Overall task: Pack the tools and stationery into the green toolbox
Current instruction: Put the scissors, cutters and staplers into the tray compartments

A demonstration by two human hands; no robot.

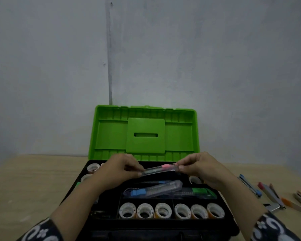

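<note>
The toolbox stands in front of me with its green lid (144, 133) raised and its black tray (172, 200) showing. Above the tray I hold a clear utility knife with a pink slider (161, 169), lying level. My left hand (118, 169) pinches its left end and my right hand (201, 166) pinches its right end. In the tray's middle lie a clear knife with a blue slider (153, 189) and one with a green slider (198, 191). Several tape rolls (163, 210) stand in the front compartments, and more tape rolls (92, 167) are at the tray's left.
On the wooden table (33, 188) to the right of the box lie staplers and cutters: a blue-tipped one (249, 186), a red-tipped one (268, 190) and an orange-tipped one (294, 205). A grey wall rises close behind the box.
</note>
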